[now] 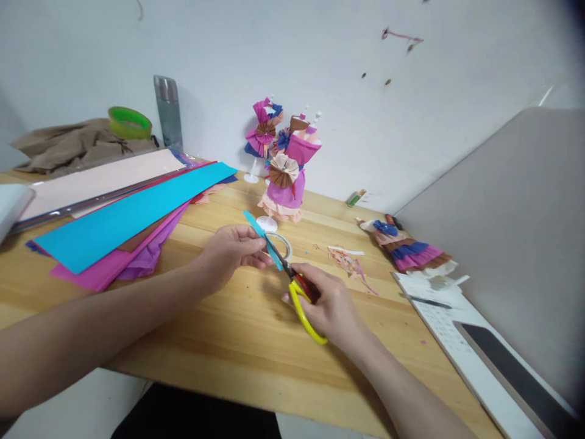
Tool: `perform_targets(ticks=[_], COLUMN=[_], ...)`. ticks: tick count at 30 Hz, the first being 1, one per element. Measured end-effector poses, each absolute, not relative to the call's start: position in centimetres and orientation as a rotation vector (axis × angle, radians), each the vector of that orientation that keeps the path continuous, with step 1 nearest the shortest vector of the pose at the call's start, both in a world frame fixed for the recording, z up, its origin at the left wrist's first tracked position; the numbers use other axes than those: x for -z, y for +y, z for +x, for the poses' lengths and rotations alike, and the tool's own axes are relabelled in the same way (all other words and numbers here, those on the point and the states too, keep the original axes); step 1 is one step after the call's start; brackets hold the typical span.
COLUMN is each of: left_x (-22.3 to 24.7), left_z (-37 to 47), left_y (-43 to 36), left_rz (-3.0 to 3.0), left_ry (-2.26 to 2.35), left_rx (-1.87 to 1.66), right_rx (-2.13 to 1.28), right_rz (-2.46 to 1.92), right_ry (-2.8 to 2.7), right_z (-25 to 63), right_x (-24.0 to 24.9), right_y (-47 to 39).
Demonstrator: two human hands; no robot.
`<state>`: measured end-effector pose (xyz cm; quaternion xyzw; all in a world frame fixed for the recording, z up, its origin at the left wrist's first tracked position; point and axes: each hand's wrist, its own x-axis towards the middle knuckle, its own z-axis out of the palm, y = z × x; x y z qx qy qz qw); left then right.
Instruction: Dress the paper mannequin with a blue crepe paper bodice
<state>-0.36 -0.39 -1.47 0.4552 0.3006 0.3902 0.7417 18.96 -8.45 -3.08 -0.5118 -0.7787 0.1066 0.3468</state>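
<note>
My left hand pinches a narrow blue paper strip above the middle of the wooden table. Yellow-handled scissors are in my right hand, whose fingers are wrapped round the handles. The scissor blades lie along the strip, pointing up and left toward my left fingertips. Just behind the strip is a white tape roll, partly hidden by it and my left hand. Small dressed figures on white stands, such as the pink one, are upright beyond my hands.
Blue paper tops coloured sheets at left, near a bottle and green tape roll. Paper scraps, a lying ruffled dress and a white board with a pen are at right. A grey panel borders the right side.
</note>
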Motion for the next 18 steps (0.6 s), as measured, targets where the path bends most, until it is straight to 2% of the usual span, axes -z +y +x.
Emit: perform_targets(ticks=[18], left_x=[2.14], left_z=[0.10], left_y=[-0.71], left_rz=[1.033], left_ry=[0.646], left_rx=[-0.822], right_rx=[-0.359], right_rz=[-1.418], right_ry=[-2.077], right_z=[18.88], right_x=[2.92], right_y=[-8.96])
